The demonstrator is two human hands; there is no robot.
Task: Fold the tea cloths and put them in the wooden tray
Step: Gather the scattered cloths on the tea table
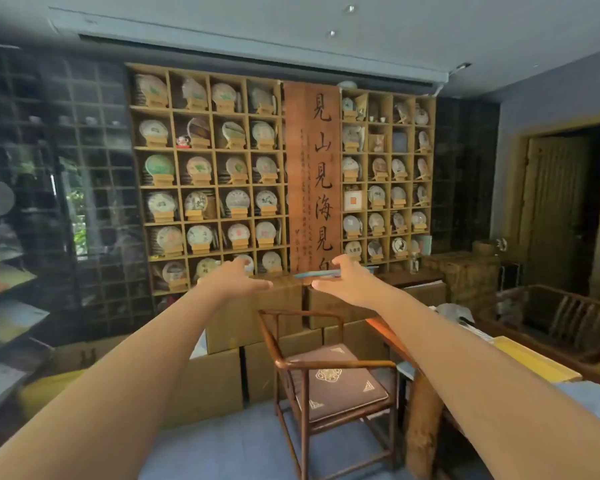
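Glossy dark wooden chair (326, 348) with matt cloth cushion (336, 382); matt cardboard boxes (222, 386) behind.

My left hand (238, 277) and right hand (343, 278): bare, with no gloves, rings or other jewellery visible on the fingers (260, 283). Wrists: no watch or band that I can see. Forearms: uncovered along the whole length in view, with no sleeve edge showing.

Ahead of you, the tall wooden plaque (311, 174) between the shelf units reads 見山見海見 in large black characters; the lowest character is cut off, and its small side column is illegible.
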